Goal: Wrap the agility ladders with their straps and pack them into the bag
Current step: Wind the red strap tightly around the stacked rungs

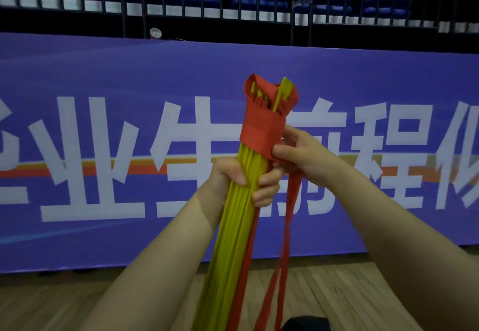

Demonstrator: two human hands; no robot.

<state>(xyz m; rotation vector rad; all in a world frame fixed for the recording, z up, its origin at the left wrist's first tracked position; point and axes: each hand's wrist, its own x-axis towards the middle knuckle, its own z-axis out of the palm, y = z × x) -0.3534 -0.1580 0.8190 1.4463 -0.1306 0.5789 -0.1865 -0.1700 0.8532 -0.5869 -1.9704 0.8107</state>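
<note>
Across the whole background, a purple banner [103,149] with big white lettering, dark railing [124,1] above it. Below, a strip of wooden floor [77,299].

In front of the banner, held near upright, the ladder bundle [233,227]: yellow rungs stacked flat, long axis rising from the bottom edge up and slightly right. Around its top end, several turns of red strap [260,128], bunched into an open collar above the rungs. Down the right side of the bundle, loose tails [291,201] of the same strap, hanging toward the floor.

Just under the wrapped band, the left hand [228,175], fingers curled tight round the rungs. Right of the band and touching it, the right hand [305,154], thumb and fingers pinching the strap's lower edge. Nearer the free length, so likely the one to carry the next turn round. Nothing in the way but the tails themselves, apt to snag.

At the bottom edge, a dark shape [305,324], possibly the bag, too cropped to tell. On the ledge above the banner, a small cup [155,33].
</note>
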